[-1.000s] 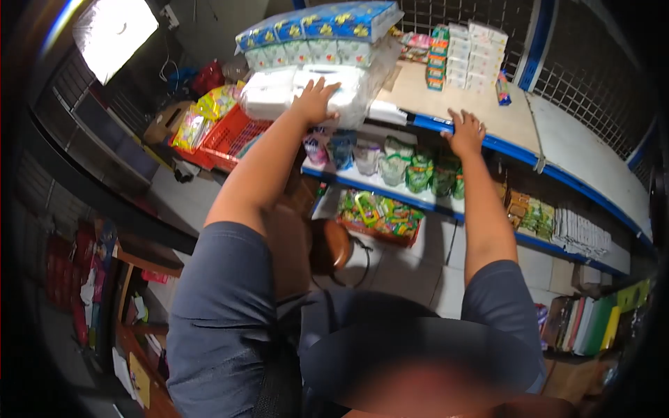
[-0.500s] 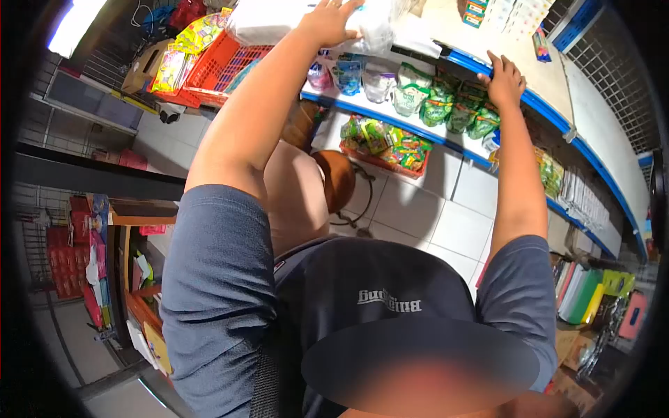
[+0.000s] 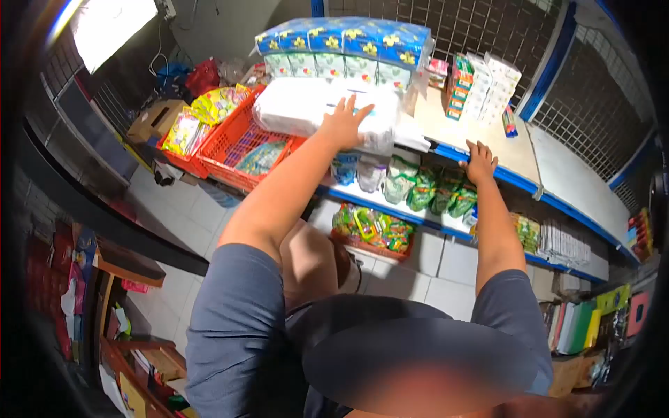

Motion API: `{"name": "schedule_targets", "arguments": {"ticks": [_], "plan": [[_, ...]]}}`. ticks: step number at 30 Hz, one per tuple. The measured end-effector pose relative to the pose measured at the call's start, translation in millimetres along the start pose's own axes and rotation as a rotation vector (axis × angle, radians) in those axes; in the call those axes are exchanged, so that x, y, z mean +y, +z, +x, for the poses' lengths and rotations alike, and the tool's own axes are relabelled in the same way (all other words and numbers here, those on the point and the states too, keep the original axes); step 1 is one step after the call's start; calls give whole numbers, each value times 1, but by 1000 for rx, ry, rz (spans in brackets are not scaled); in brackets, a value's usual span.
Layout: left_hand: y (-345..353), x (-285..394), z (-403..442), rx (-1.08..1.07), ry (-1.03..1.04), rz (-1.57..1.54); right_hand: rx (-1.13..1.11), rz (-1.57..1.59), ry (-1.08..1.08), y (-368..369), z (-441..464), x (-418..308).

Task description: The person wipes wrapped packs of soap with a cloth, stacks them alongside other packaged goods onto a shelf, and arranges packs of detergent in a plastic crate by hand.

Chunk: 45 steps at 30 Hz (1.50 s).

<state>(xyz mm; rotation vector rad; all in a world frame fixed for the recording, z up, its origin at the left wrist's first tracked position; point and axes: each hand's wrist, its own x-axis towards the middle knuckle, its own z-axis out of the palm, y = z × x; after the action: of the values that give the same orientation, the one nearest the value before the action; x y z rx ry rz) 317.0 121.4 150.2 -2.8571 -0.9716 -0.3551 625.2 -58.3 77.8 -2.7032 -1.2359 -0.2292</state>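
My left hand (image 3: 345, 125) lies with fingers spread on a large white plastic-wrapped pack (image 3: 293, 104), its palm down on the wrapping. Behind that pack are green-and-white tissue packs (image 3: 331, 67), with a blue flower-patterned pack (image 3: 348, 38) on top. My right hand (image 3: 481, 164) rests at the blue front edge of the upper shelf (image 3: 512, 150), fingers apart and holding nothing. Farther back on this shelf stand stacked small boxes (image 3: 481, 87) and a small upright tube-like pack (image 3: 509, 122).
Pouches (image 3: 401, 180) line the lower shelf. A red basket of sachets (image 3: 376, 233) sits on the tiled floor (image 3: 397, 279). Red crates (image 3: 230, 157) stand to the left, a wire mesh panel (image 3: 481, 28) behind. Books and folders (image 3: 575, 320) are at the right.
The view has tilted up, bringing the blue flower-patterned pack and the back of the shelf into sight. My left hand stays on the white pack, and my right hand stays at the shelf edge.
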Motion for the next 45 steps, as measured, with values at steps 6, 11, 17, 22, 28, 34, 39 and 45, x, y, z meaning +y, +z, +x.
{"name": "schedule_targets", "arguments": {"ticks": [6, 11, 17, 22, 28, 34, 39, 45], "plan": [[-6, -25, -11, 35, 140, 32, -19, 25, 31, 0, -1, 1], [-2, -50, -39, 305, -28, -20, -7, 10, 28, 2, 2, 2], [61, -62, -28, 412, -251, -307, 58, 35, 9, 5, 0, 4], [48, -68, -4, 434, -194, -347, 72, 34, 23, 9, 1, 6], [58, -66, -6, 445, -183, -350, 81, 34, 12, 8, -1, 7], [20, -84, -34, 160, -32, -315, 60, 85, 7, 2, -3, 7], [-99, -127, -38, 38, 62, -166, -48, -59, 69, -9, 4, -26], [-220, -206, 82, 1004, 115, 162, 25, -1, -153, -1, 8, -129]]}}
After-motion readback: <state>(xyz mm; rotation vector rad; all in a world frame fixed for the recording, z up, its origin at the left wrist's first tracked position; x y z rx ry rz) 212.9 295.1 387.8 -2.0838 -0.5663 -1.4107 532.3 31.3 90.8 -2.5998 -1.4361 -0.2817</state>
